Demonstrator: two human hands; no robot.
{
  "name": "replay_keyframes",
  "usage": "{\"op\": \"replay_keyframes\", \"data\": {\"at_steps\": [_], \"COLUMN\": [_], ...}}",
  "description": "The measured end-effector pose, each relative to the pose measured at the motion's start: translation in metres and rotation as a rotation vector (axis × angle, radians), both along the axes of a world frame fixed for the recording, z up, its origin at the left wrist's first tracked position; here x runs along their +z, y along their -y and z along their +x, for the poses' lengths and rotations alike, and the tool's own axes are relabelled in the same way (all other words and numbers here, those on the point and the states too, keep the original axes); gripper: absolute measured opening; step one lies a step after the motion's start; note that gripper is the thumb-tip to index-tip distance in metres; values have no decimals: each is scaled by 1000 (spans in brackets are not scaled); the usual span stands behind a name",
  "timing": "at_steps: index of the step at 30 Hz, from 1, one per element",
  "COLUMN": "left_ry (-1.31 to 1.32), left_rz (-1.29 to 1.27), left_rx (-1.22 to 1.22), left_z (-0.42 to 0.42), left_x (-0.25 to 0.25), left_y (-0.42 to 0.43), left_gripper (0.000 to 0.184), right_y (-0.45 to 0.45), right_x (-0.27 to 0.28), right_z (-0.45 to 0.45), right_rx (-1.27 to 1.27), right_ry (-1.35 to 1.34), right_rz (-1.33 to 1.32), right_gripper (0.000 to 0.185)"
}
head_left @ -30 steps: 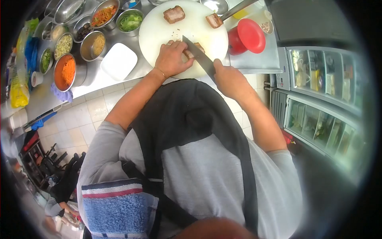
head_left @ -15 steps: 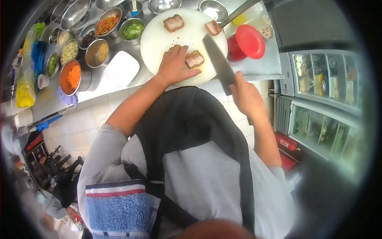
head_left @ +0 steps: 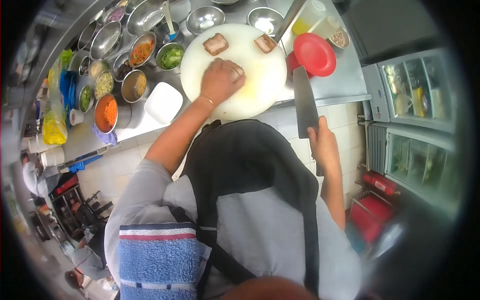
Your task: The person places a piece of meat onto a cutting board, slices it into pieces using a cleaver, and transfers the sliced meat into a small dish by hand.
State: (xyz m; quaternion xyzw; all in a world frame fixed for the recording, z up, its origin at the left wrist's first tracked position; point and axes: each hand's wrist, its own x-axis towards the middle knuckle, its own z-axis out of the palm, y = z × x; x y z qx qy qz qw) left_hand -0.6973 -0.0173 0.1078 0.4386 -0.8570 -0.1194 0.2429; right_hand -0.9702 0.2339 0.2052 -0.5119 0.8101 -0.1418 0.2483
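My left hand (head_left: 221,81) is over the round white cutting board (head_left: 265,95), its fingers curled. A piece of roasted pork belly lay there before and is now out of sight, apparently inside those fingers. Two browned pieces of pork belly show at the board's far side: one chunk (head_left: 216,44) beyond my left hand, another chunk (head_left: 265,44) near the right rim. My right hand (head_left: 326,145) grips a large kitchen knife (head_left: 306,105) by its handle. The wide blade points away from me, off the board's right side, its tip close to a red round dish (head_left: 315,55).
Metal bowls stand to the left, holding shredded carrot (head_left: 109,113), sliced greens (head_left: 171,58) and mixed vegetable strips (head_left: 142,50). A white square dish (head_left: 164,103) sits beside the board. A refrigerator with glass doors (head_left: 417,90) stands at right. Other people (head_left: 90,257) are at lower left.
The knife has moved right, away from the board. My left hand has curled its fingers where the third pork piece was, and that piece no longer shows. The view has shifted slightly.
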Motion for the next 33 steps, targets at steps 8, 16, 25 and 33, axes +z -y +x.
{"op": "replay_keyframes", "data": {"at_steps": [8, 16, 25, 33], "left_ry": [87, 239, 244, 217], "left_rz": [-205, -162, -185, -210], "left_rx": [47, 27, 40, 53], "left_z": [21, 10, 13, 13], "left_x": [29, 26, 26, 32], "left_y": [99, 116, 116, 109], "left_gripper": [51, 60, 66, 75], "right_y": [-8, -16, -20, -14], "right_x": [0, -6, -4, 1], "right_z": [0, -3, -4, -2], "right_rx": [-154, -178, -204, -208], "right_ry": [148, 167, 149, 164], "right_rz": [79, 98, 84, 79], "right_gripper": [27, 28, 32, 30]}}
